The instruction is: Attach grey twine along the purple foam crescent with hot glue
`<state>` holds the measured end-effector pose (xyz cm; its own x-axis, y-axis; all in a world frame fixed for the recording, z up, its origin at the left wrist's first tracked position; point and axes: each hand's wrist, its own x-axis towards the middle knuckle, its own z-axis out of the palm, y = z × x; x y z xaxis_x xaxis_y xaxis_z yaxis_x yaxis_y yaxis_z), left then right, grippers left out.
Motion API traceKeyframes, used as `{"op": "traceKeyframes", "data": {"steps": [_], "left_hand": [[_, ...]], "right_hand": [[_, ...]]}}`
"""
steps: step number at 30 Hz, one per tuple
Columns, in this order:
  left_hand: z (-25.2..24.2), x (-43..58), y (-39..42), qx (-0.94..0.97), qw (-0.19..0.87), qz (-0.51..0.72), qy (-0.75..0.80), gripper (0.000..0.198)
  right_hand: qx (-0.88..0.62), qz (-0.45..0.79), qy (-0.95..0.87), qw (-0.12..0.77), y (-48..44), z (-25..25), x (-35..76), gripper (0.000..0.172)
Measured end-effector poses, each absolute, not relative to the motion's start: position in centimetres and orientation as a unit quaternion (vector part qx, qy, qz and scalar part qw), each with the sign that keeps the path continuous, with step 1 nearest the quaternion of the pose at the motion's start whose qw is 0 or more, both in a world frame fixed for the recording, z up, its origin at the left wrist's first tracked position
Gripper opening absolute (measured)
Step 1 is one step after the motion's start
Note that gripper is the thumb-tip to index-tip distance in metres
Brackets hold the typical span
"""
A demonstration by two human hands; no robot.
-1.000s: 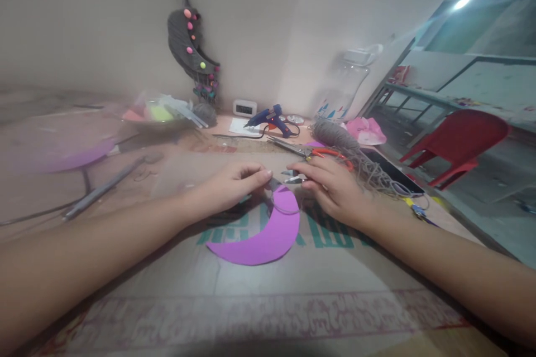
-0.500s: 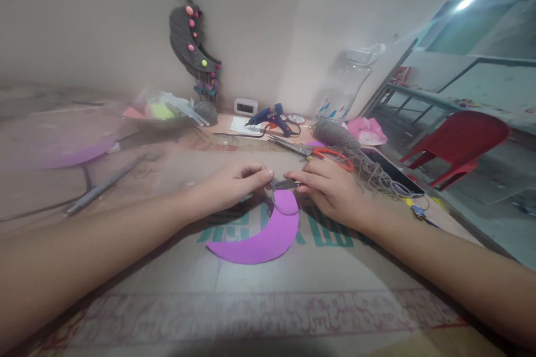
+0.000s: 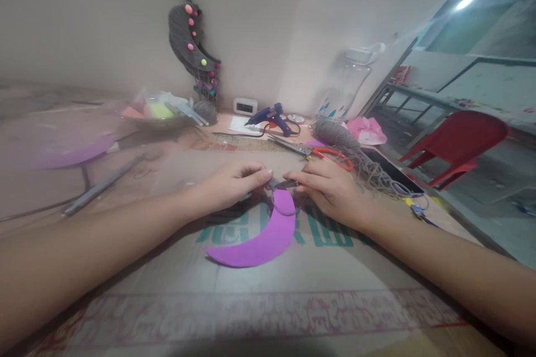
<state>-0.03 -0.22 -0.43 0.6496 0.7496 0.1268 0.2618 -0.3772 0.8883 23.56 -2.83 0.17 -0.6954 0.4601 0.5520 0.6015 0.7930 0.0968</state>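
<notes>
A purple crescent of foam (image 3: pixel 262 240) lies on a sheet of cardboard (image 3: pixel 234 284) in front of me. My left hand (image 3: pixel 234 183) pinches the crescent's upper tip, fingers closed on it. My right hand (image 3: pixel 324 187) is closed on a small metal snipper (image 3: pixel 286 183), whose blades point left toward my left fingertips. A thin loop of grey thread (image 3: pixel 281 205) hangs over the tip of the crescent, between the two hands.
Orange-handled scissors (image 3: pixel 312 151) and a cone of grey yarn (image 3: pixel 339 136) lie just behind my right hand. A blue glue gun (image 3: pixel 268 116), a small clock (image 3: pixel 245 106) and a grey decorated crescent (image 3: pixel 189 44) stand by the wall. A bowl of scraps (image 3: pixel 157 111) sits left; a red chair (image 3: pixel 456 139) right.
My right hand has brought the snipper left until it meets my left fingertips. The purple crescent has tilted and looks narrower. My left hand stays put.
</notes>
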Motion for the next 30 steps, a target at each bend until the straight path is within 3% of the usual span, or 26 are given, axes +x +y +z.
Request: {"op": "traceKeyframes", "data": {"steps": [9, 30], "left_hand": [[-0.54, 0.01, -0.09, 0.790, 0.439, 0.276, 0.328, 0.040], [-0.38, 0.02, -0.27, 0.784, 0.446, 0.271, 0.335, 0.040]], "right_hand": [[-0.326, -0.087, -0.896, 0.287, -2.90, 0.02, 24.05, 0.033], [-0.293, -0.125, -0.909, 0.269, -2.63, -0.12, 23.88, 0.028]]}}
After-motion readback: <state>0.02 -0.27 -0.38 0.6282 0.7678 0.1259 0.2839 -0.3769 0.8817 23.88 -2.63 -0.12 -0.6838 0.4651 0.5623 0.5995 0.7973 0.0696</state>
